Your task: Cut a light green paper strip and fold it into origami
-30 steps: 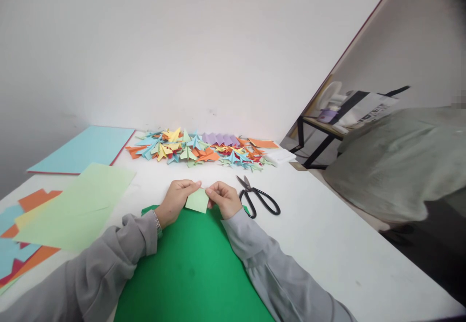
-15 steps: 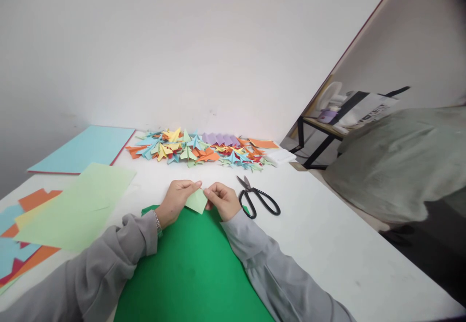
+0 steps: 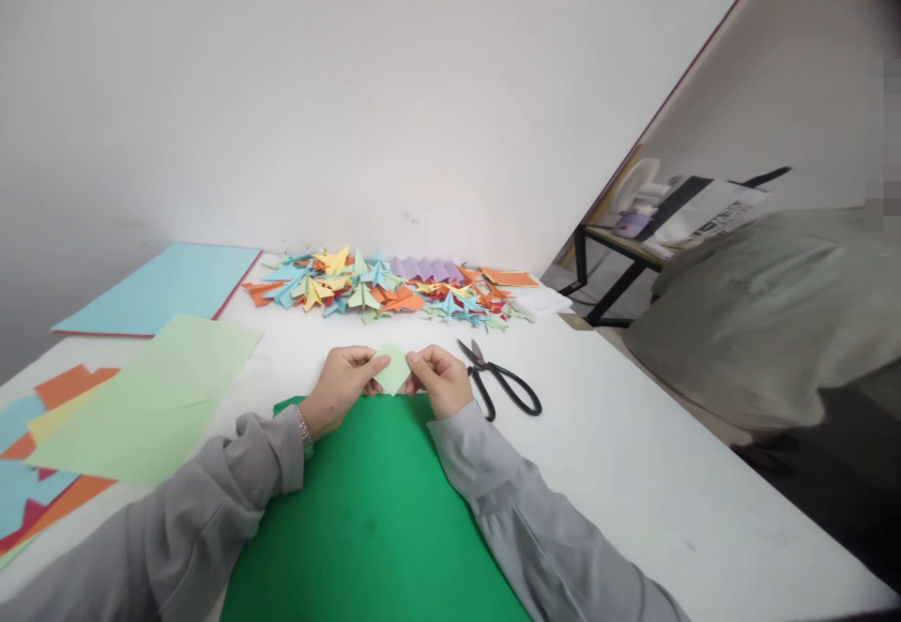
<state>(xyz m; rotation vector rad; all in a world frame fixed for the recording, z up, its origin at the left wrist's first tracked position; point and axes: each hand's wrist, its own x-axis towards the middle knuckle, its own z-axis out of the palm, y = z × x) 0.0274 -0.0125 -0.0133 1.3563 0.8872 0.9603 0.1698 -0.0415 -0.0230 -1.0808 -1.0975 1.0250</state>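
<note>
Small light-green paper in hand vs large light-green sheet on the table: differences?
Size: the small light-green paper is far smaller than the large light-green sheet.
Pose: the small light-green paper is held up between the left hand and right hand; the large light-green sheet lies untouched, partly over yellow paper.
Outline: the small light-green paper shows as a diamond; the large light-green sheet is four-sided and longer.
Shared: light-green colour.

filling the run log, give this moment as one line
left hand: holds pale-green paper | right hand: likewise | scissors: on table
</note>
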